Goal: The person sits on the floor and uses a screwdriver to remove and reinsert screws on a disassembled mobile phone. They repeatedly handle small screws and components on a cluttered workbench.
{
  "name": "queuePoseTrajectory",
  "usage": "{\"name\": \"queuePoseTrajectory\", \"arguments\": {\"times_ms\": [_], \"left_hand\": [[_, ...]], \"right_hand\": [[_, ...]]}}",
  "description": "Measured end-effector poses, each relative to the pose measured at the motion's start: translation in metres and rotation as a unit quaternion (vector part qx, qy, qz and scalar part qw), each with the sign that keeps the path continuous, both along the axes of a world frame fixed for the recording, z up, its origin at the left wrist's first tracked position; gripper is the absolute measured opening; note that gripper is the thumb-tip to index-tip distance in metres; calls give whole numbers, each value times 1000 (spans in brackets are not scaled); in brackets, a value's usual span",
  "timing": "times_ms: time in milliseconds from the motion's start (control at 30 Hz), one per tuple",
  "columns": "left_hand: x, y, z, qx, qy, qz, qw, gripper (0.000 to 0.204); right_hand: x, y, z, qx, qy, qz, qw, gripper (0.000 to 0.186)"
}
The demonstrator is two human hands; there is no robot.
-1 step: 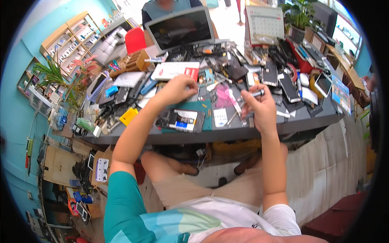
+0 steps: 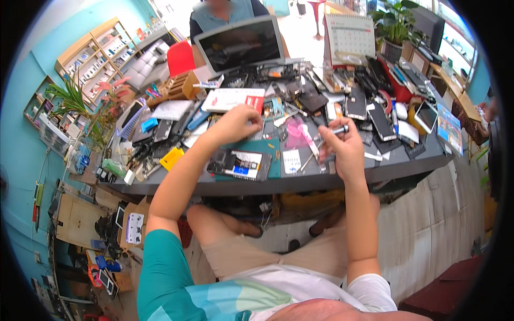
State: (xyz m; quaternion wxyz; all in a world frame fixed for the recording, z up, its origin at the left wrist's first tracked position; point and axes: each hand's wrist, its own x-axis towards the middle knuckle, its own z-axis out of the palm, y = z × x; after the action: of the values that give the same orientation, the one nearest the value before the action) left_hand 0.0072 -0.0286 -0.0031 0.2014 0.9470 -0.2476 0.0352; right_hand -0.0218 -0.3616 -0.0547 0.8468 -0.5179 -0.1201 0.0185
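Note:
My right hand [image 2: 345, 147] is closed round a slim tool with a dark and silver handle [image 2: 340, 129], which looks like a small screwdriver; its tip is hard to make out. My left hand [image 2: 237, 124] hovers over the back of a green work mat [image 2: 273, 160], fingers curled with the tips together; whatever they hold, if anything, is hidden. Nearer me on the mat lies an opened phone [image 2: 251, 172] with its inside facing up. Between the hands are a pink translucent piece [image 2: 294, 134], a pink and white strip [image 2: 309, 140] and a white printed card [image 2: 292, 162].
Phones [image 2: 380, 122], parts and cables crowd the grey table [image 2: 396, 167]. A white box [image 2: 227, 100] lies beyond my left hand. An open laptop [image 2: 241, 45] and a calendar [image 2: 350, 40] stand at the back. Someone in blue [image 2: 230, 16] sits opposite.
The whole scene sits slightly lower in the picture. The tool in my right hand has turned a little; my left hand holds nearly the same pose.

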Motion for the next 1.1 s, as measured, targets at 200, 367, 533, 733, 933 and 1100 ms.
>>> {"name": "queuePoseTrajectory", "arguments": {"times_ms": [200, 367, 533, 733, 933, 1100], "left_hand": [[6, 3, 1, 21, -28, -8, 999, 12], [3, 6, 9, -22, -37, 34, 999, 15], [2, 12, 13, -17, -2, 51, 999, 17], [3, 11, 10, -37, 44, 26, 998, 17], [8, 8, 9, -45, 86, 33, 995, 15], [15, 11, 5, -25, 61, 15, 998, 12]], "right_hand": [[5, 4, -2, 13, -18, 2, 1000, 38], [5, 6, 4, 3, -25, 0, 1000, 38], [5, 7, 4, -3, -27, -1, 1000, 38], [7, 10, 3, -5, -28, -6, 1000, 38], [5, 9, 7, -17, -21, -8, 1000, 38], [8, 10, 7, -17, -35, -16, 999, 40]]}}
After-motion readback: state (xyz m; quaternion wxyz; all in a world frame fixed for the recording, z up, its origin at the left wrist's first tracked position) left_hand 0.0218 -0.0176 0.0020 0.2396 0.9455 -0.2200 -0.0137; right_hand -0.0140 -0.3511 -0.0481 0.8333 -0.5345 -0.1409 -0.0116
